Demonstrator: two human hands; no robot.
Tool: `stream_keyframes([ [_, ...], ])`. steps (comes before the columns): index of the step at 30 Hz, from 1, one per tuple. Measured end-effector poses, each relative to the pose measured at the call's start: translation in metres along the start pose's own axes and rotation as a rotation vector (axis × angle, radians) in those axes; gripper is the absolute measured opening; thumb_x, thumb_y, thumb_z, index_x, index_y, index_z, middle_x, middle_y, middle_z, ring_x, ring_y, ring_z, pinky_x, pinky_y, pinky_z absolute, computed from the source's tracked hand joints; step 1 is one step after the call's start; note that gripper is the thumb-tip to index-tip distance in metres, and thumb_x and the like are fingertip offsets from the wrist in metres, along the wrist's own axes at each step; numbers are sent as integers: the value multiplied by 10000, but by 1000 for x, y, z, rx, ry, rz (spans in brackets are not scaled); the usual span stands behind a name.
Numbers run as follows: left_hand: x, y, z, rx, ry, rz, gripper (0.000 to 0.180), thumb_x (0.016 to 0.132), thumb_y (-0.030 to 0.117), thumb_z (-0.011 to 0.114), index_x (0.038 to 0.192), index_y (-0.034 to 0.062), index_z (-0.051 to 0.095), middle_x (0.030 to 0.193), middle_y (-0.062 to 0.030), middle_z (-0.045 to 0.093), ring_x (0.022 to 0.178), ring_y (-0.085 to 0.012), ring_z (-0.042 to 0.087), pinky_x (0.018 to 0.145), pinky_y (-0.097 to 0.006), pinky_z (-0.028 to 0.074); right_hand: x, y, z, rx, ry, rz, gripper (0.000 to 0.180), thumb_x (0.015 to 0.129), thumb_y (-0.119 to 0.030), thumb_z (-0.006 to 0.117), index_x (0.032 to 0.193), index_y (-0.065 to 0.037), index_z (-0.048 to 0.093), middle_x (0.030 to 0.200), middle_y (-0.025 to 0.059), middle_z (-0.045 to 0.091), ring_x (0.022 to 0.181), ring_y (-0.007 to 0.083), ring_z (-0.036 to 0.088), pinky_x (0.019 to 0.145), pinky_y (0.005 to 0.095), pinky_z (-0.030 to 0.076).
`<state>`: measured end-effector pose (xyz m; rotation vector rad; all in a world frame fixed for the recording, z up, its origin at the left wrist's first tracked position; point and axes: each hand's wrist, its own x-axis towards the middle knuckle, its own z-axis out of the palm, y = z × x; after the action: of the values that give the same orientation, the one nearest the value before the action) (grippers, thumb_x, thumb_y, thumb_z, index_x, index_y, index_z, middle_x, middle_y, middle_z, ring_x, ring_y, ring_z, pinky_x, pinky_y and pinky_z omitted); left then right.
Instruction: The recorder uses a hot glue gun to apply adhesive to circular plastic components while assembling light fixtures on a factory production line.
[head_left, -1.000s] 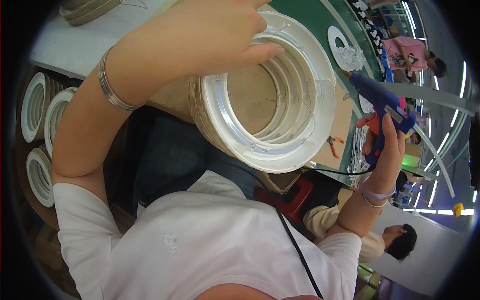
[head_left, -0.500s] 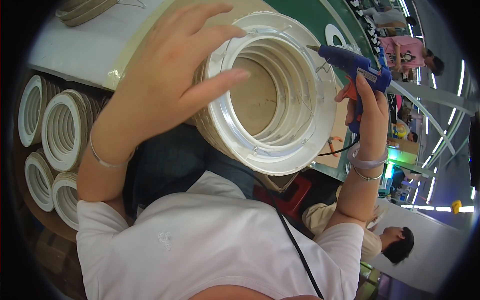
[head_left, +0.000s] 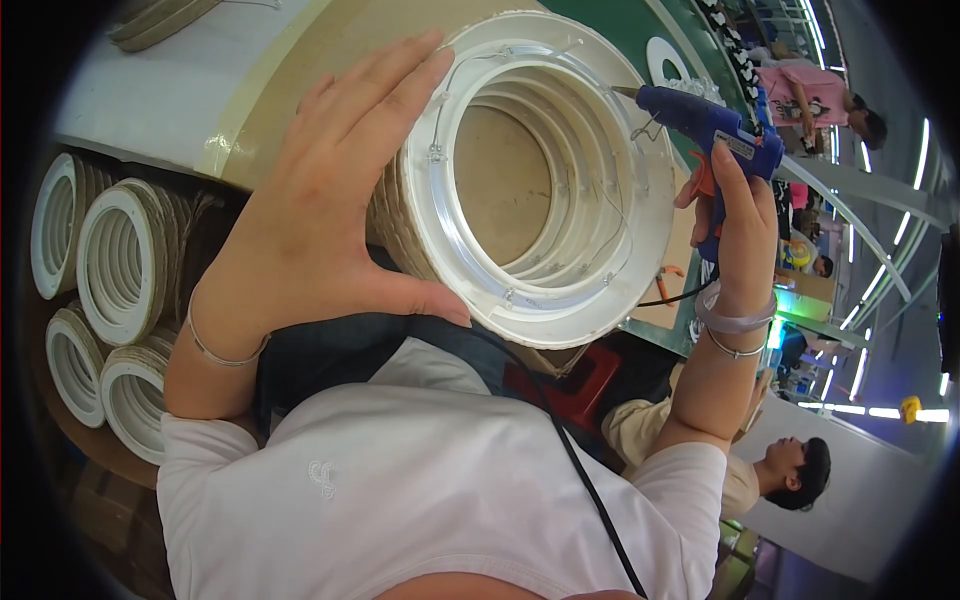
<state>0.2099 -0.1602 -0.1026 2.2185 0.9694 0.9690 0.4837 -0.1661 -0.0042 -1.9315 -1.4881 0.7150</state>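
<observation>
Along the left rim of the white ring stack [head_left: 575,190], the left hand [head_left: 335,210] is spread open, its fingers toward the upper edge and its thumb by the lower edge; how hard it presses, I cannot tell. A spread like this should steady the piece well, provided the fingertips keep clear of hot glue. The right hand [head_left: 738,195] is wrapped round the handle of a blue glue gun [head_left: 695,122], its nozzle over the right part of the top ring; whether the tip touches the ring is too small to tell. A low, steady wrist and light trigger pressure would probably give small, tidy dabs. Bent wire [head_left: 650,132] just under the barrel could snag, so it is worth watching.

The stack sits at the near edge of the worktop [head_left: 290,85], opening toward the camera. Clear tubing [head_left: 437,195] curves along its face, best kept flat in its channel; a thin wire [head_left: 625,215] loops across the inside, and the nozzle ought to stay off it.

Farther out, orange-handled pliers [head_left: 671,283] lie beyond the stack's right side. The black cord [head_left: 565,430] runs over the person's shirt [head_left: 420,460] and wants some slack.
</observation>
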Motion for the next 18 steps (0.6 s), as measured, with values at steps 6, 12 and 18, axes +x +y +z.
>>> stream_keyframes([
  [6, 1, -1, -1, 10, 1, 12, 1138, 418, 568, 741, 1297, -5, 299, 1341, -175, 295, 1226, -327, 297, 998, -409, 223, 3, 0, -1, 7, 4, 6, 329, 862, -320, 476, 729, -29, 555, 594, 63, 567, 369, 54, 397, 352, 168, 290],
  [12, 1, 0, -3, 22, 2, 4, 1144, 409, 568, 744, 1294, -9, 304, 1337, -170, 305, 1224, -326, 301, 995, -412, 225, 1, -2, 1, -12, 25, 6, 343, 858, -329, 480, 706, -31, 556, 575, 66, 565, 362, 56, 406, 347, 174, 299],
  [18, 1, 1, -2, 32, -3, -15, 1142, 409, 577, 739, 1291, -8, 309, 1336, -166, 308, 1229, -324, 293, 999, -415, 216, 0, 0, -1, 1, 16, 6, 351, 857, -333, 482, 692, -32, 556, 555, 65, 557, 360, 61, 412, 352, 178, 307],
])
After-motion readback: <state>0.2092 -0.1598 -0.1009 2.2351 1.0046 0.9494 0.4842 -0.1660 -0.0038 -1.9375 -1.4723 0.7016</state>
